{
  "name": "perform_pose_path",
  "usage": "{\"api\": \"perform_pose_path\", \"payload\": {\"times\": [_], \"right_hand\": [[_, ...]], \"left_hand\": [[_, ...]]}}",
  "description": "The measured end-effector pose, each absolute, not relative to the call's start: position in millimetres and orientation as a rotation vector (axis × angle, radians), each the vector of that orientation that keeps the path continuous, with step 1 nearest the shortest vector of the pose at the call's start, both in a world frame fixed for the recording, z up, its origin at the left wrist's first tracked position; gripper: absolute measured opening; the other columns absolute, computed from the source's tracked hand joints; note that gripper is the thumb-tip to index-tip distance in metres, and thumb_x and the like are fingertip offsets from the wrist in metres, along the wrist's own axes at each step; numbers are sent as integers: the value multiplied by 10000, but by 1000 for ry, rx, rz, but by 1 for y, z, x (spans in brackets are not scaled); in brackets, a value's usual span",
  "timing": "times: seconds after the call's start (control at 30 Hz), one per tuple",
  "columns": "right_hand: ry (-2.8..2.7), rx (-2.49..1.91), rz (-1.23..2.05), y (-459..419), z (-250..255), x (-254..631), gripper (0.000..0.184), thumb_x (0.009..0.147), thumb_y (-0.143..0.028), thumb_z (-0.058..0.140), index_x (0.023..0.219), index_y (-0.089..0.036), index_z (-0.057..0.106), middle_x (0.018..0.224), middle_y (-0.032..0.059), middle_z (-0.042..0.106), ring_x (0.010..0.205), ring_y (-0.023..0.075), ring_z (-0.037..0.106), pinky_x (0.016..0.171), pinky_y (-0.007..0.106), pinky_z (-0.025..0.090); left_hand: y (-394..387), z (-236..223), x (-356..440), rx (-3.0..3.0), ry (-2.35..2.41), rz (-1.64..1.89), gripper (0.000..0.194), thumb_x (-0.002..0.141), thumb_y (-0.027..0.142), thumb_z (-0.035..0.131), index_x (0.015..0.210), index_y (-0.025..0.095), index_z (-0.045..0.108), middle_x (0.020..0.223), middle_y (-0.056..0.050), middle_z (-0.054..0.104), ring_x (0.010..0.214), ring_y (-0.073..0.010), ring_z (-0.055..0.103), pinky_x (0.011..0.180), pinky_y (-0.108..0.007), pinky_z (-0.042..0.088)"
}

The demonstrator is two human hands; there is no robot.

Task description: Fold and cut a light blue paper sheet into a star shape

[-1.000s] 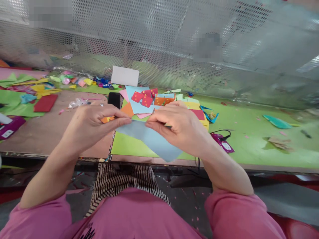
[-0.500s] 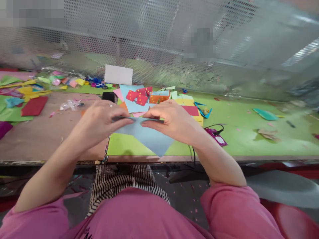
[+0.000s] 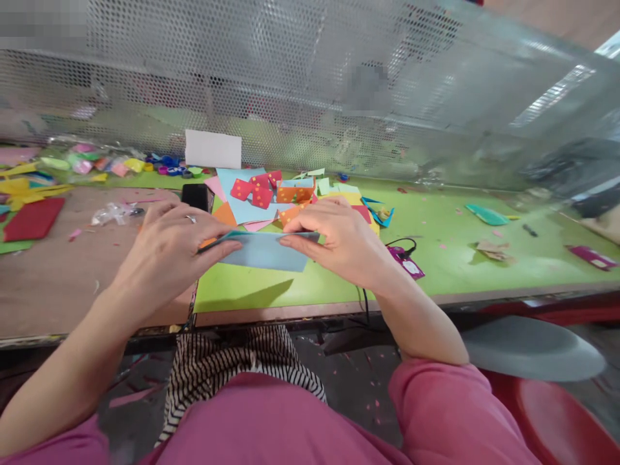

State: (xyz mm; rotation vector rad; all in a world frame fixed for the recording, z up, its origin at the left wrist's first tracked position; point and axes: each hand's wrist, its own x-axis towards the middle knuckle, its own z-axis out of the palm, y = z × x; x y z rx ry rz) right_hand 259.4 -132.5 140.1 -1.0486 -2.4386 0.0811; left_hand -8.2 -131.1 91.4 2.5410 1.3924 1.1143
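A light blue sheet of paper (image 3: 268, 252) is held up above the table between my two hands. My left hand (image 3: 177, 239) pinches its left end between thumb and fingers; a ring shows on one finger. At the upper right, the paper's edge is gripped by my right hand (image 3: 334, 239), thumb in front and fingers behind. The sheet looks folded, with a straight top edge. Behind it lie red dotted paper pieces (image 3: 259, 192) on another blue sheet (image 3: 232, 181), and an orange dotted paper strip (image 3: 296, 191).
A green mat (image 3: 436, 258) covers the table's right part. Around me are a black box (image 3: 196, 196), a white card (image 3: 213, 149), a purple device with a cable (image 3: 409, 263), a red paper (image 3: 33, 218) and a teal paper leaf (image 3: 485, 215). A perforated metal panel (image 3: 290, 97) stands behind.
My hands have moved apart along the paper, the left one leftward. The lower corner that hung down as a point now shows as a straight, narrower strip. The view has shifted slightly right.
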Motion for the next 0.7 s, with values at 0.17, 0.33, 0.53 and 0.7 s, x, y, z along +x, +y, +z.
{"api": "perform_pose_path", "payload": {"times": [0.17, 0.33, 0.53, 0.7], "right_hand": [[-2341, -1036, 179, -135, 143, 263, 213, 997, -383, 650, 880, -214, 709, 877, 26, 765, 809, 173, 642, 846, 351, 425], [-2157, -1044, 500, -128, 140, 267, 377, 940, -559, 685, 882, -188, 728, 865, 36, 753, 754, 155, 616, 709, 300, 449], [-2070, -1065, 572, -125, 134, 260, 424, 892, -609, 719, 947, -190, 750, 902, 31, 736, 755, 138, 589, 702, 280, 444], [-1991, -1113, 609, -122, 130, 261, 484, 886, -656, 692, 913, -173, 705, 786, -1, 641, 656, 106, 481, 597, 257, 369]], "left_hand": [[-131, 97, -18, 2555, 1353, 1057, 303, 993, 472, 575, 880, 289, 789, 949, -31, 812, 948, -267, 708, 1035, -484, 410], [-127, 92, -21, 2474, 1244, 1000, 335, 970, 537, 568, 895, 318, 811, 906, -11, 816, 871, -235, 726, 845, -381, 472], [-132, 99, -2, 2407, 1197, 960, 357, 955, 515, 578, 831, 270, 806, 811, -10, 797, 712, -179, 666, 663, -307, 454], [-133, 95, -6, 2242, 1279, 918, 337, 947, 502, 598, 834, 255, 798, 755, 26, 753, 614, -127, 606, 538, -251, 401]]}}
